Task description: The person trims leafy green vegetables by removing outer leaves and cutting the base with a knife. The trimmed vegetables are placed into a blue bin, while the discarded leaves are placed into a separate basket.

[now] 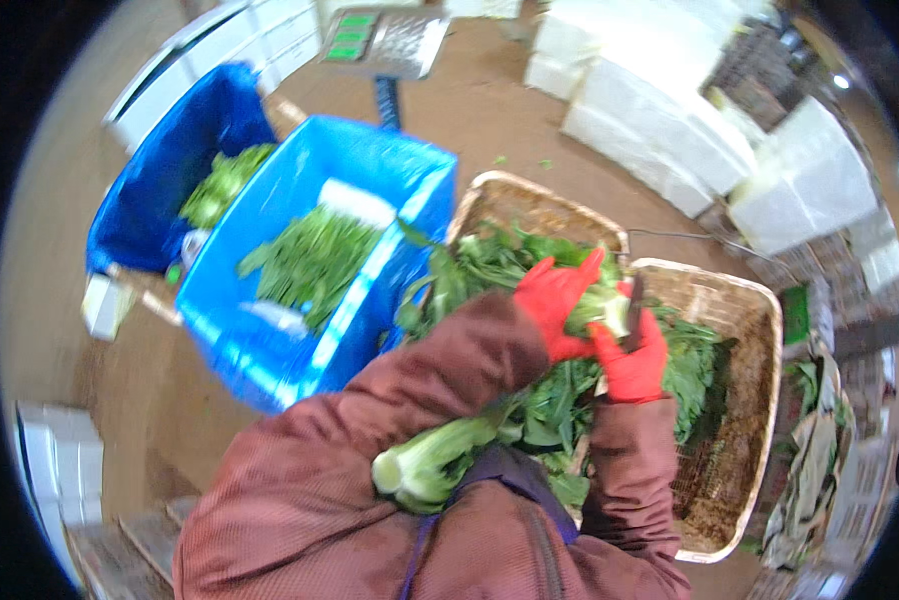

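Observation:
My left hand [558,307], in a red glove, holds a leafy green vegetable [590,309] with its pale cut stem turned to the right. In my right hand [633,356], also red-gloved, is a knife [635,309], its dark blade pointing up and away beside the stem. The right thumb comes close to the stem; whether it touches is blurred. Beneath both hands lie more leafy greens [487,262] in a wicker-like basket [539,196]. Against my front rests a thick-stemmed head of greens [431,465], base toward the left.
A second basket [738,420] at right holds leaves along its left side. To the left stand two bins lined with blue plastic [412,154] [149,180], both with greens inside. A platform scale [389,41] stands ahead. White foam boxes [644,127] are stacked at upper right.

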Motion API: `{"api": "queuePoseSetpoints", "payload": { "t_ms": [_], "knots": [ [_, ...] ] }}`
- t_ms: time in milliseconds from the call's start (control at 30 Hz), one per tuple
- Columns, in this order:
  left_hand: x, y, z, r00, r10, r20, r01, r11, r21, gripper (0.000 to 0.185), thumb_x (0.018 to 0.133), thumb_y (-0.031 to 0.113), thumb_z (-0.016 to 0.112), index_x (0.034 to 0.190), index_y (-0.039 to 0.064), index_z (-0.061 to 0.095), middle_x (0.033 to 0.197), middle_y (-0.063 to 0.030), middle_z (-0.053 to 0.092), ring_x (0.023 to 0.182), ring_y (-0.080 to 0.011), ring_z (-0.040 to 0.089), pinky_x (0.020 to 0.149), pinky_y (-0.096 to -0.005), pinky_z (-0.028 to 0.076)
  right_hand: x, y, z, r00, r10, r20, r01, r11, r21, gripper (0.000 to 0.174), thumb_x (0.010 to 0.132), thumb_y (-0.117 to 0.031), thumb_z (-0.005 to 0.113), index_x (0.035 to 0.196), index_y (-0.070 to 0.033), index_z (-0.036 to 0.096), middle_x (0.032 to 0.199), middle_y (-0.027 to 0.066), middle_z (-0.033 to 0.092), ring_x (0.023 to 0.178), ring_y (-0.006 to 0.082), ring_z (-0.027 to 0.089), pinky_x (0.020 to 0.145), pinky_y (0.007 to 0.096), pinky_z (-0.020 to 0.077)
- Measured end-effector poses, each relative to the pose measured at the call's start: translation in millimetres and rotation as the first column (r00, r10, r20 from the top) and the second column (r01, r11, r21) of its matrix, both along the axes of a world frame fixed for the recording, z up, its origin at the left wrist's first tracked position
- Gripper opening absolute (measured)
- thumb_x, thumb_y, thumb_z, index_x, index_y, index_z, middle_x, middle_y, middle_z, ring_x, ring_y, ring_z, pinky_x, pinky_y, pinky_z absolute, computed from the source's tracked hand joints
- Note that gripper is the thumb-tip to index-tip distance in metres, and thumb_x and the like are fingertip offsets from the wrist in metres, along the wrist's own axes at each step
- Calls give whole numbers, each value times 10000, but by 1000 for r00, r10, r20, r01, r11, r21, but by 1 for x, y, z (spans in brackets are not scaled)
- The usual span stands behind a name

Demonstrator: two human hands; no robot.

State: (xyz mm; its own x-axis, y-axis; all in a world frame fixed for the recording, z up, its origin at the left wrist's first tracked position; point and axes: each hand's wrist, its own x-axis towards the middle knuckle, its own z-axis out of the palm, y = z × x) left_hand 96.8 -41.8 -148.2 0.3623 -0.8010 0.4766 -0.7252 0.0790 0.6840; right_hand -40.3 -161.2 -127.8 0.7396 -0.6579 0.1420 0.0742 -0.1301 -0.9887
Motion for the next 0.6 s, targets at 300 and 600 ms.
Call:
{"api": "queuePoseSetpoints", "payload": {
  "t_ms": [300,600],
  "knots": [
    [135,3,-55,519,320,-793,-769,579,-270,880,870,243,755,1520,-23,226,1448,-217,457,1270,-265,504,1011,-379,459,20,104,107,867,85,-491,-479,418,-772,758,667,-219,825,1374,-183,555,1211,142,643,952,338,685,779,402,568],
    [278,183,-55,652,410,-638,-707,633,-315,682,940,185,676,1496,1,327,1361,-180,558,1244,-222,529,1059,-365,430,27,139,87,515,707,-485,-814,226,-534,807,695,-306,802,1424,-207,469,1215,83,600,835,353,671,651,419,545]
  ]
}}
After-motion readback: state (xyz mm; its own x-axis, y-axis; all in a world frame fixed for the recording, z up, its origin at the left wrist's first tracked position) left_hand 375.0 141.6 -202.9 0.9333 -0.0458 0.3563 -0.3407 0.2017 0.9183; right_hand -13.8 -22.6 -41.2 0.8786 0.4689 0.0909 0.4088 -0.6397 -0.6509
